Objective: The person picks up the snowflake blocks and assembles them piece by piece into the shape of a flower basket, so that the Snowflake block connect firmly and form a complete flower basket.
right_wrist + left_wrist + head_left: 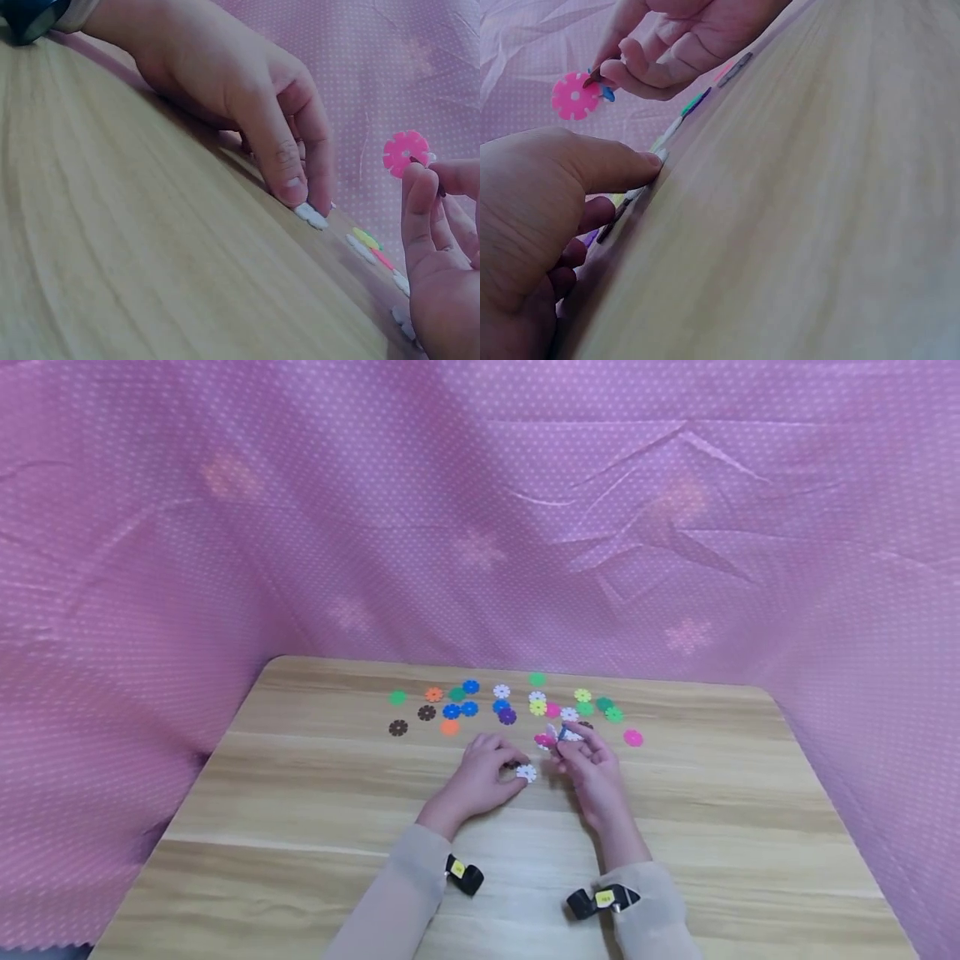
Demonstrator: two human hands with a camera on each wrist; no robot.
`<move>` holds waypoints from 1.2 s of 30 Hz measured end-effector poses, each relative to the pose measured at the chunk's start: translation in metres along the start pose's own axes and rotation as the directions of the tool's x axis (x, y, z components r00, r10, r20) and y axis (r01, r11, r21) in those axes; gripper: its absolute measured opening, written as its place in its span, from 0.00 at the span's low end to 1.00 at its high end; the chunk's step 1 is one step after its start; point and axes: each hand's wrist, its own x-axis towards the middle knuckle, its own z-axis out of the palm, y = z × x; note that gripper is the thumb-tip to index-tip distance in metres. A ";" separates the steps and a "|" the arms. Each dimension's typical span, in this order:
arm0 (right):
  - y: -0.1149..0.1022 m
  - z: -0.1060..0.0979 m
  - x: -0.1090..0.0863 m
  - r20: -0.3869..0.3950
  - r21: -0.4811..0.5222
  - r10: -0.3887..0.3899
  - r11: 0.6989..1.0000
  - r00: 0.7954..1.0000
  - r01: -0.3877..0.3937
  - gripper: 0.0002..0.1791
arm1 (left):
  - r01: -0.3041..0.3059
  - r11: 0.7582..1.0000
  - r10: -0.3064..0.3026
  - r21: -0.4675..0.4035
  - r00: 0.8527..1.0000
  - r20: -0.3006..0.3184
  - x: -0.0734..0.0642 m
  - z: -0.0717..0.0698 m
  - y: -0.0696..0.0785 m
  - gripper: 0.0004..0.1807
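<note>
Left hand apparently pinches a white disc well inside the table's edges.

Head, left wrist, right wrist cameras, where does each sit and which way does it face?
Head: on the head, facing forward and down at table, discs and pink cloth; left hand, right hand and sleeves show.
Left wrist: worn there, looking along the table past its own hand; right hand at top.
Right wrist: worn there, looking toward the left hand; its own hand at right edge.
Both wrist views share both hands and the joined discs the right hand holds.
</note>
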 end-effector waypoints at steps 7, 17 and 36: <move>0.001 0.005 0.002 0.002 0.004 0.008 1.000 1.000 -0.008 0.30 | 0.046 0.982 -0.058 -0.185 0.997 -0.058 0.000 -0.003 -0.004 0.07; 0.003 0.003 0.004 0.002 -0.024 0.006 1.000 1.000 -0.006 0.29 | 0.027 0.884 -0.146 -0.467 0.964 -0.221 0.001 -0.005 -0.002 0.05; 0.008 0.016 0.003 -0.006 -0.016 -0.019 1.000 1.000 0.019 0.30 | -0.028 0.752 -0.173 -0.659 0.956 -0.238 0.006 -0.004 0.005 0.07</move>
